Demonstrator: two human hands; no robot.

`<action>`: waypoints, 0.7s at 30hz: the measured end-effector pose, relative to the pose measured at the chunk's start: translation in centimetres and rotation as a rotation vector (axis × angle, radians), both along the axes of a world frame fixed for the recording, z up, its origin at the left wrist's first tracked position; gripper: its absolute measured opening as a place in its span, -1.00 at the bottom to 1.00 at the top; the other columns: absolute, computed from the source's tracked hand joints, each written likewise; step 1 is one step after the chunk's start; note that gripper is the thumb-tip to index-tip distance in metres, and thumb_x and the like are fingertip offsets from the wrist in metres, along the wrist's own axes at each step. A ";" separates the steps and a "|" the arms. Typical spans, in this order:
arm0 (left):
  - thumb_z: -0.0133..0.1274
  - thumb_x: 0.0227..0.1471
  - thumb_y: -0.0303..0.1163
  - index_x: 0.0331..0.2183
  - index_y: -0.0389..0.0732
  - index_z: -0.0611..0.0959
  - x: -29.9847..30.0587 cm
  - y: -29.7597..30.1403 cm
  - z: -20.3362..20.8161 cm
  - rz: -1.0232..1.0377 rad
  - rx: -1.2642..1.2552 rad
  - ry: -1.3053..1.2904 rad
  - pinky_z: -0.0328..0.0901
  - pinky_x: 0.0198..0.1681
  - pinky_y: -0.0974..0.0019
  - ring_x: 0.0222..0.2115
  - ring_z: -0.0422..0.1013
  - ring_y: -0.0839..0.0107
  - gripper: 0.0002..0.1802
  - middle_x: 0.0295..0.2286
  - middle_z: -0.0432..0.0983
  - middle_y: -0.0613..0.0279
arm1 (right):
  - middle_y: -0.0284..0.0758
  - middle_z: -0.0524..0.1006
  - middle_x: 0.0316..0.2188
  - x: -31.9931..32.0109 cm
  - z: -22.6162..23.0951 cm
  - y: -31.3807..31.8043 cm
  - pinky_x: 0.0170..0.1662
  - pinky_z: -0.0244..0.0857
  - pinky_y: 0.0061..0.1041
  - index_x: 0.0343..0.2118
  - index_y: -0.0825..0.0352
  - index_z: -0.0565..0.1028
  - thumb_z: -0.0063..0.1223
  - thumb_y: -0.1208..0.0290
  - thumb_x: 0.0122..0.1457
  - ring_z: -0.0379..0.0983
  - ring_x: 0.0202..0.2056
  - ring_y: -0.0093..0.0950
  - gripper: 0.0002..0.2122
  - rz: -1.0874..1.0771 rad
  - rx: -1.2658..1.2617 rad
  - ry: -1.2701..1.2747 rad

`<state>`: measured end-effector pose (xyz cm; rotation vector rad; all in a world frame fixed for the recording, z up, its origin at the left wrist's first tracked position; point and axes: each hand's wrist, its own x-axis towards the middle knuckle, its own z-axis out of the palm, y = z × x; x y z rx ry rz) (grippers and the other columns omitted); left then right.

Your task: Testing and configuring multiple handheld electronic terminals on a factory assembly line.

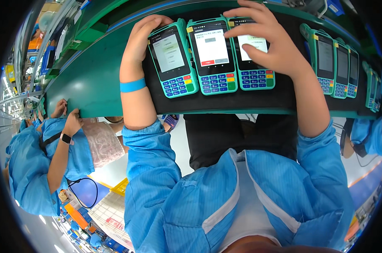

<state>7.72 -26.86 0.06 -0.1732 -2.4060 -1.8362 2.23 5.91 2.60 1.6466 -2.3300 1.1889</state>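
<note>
Three teal-cased card payment terminals stand side by side in front of me, keypads toward me and screens lit. My left hand [145,33] is closed round the upper left corner of the left terminal [186,69], its fingertips partly hidden at the top edge. The middle terminal [217,76] shows a white dialog with a red and a grey button. My right hand [269,40] hovers over the right terminal [256,78] with its fingers spread, covering part of that screen. Nothing is held in it. A blue band circles my left wrist.
Several more terminals [342,67] stand in groups farther right on the black mat [290,92]. The green bench surface [85,90] extends left, where a co-worker in a blue smock [39,154] sits with both hands at the edge. Green shelving [87,36] rises behind.
</note>
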 end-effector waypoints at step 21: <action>-0.20 0.24 0.02 -0.35 -0.28 0.61 -1.2 -1.8 -1.9 0.196 -0.026 -0.106 0.26 -0.03 0.31 -0.22 0.45 0.36 -0.46 -0.34 0.57 0.15 | -0.38 0.42 0.09 3.8 0.2 -1.4 0.32 -0.33 0.12 -0.31 0.08 0.63 0.14 0.43 -0.08 0.05 0.28 -0.19 -0.78 -0.050 0.114 0.392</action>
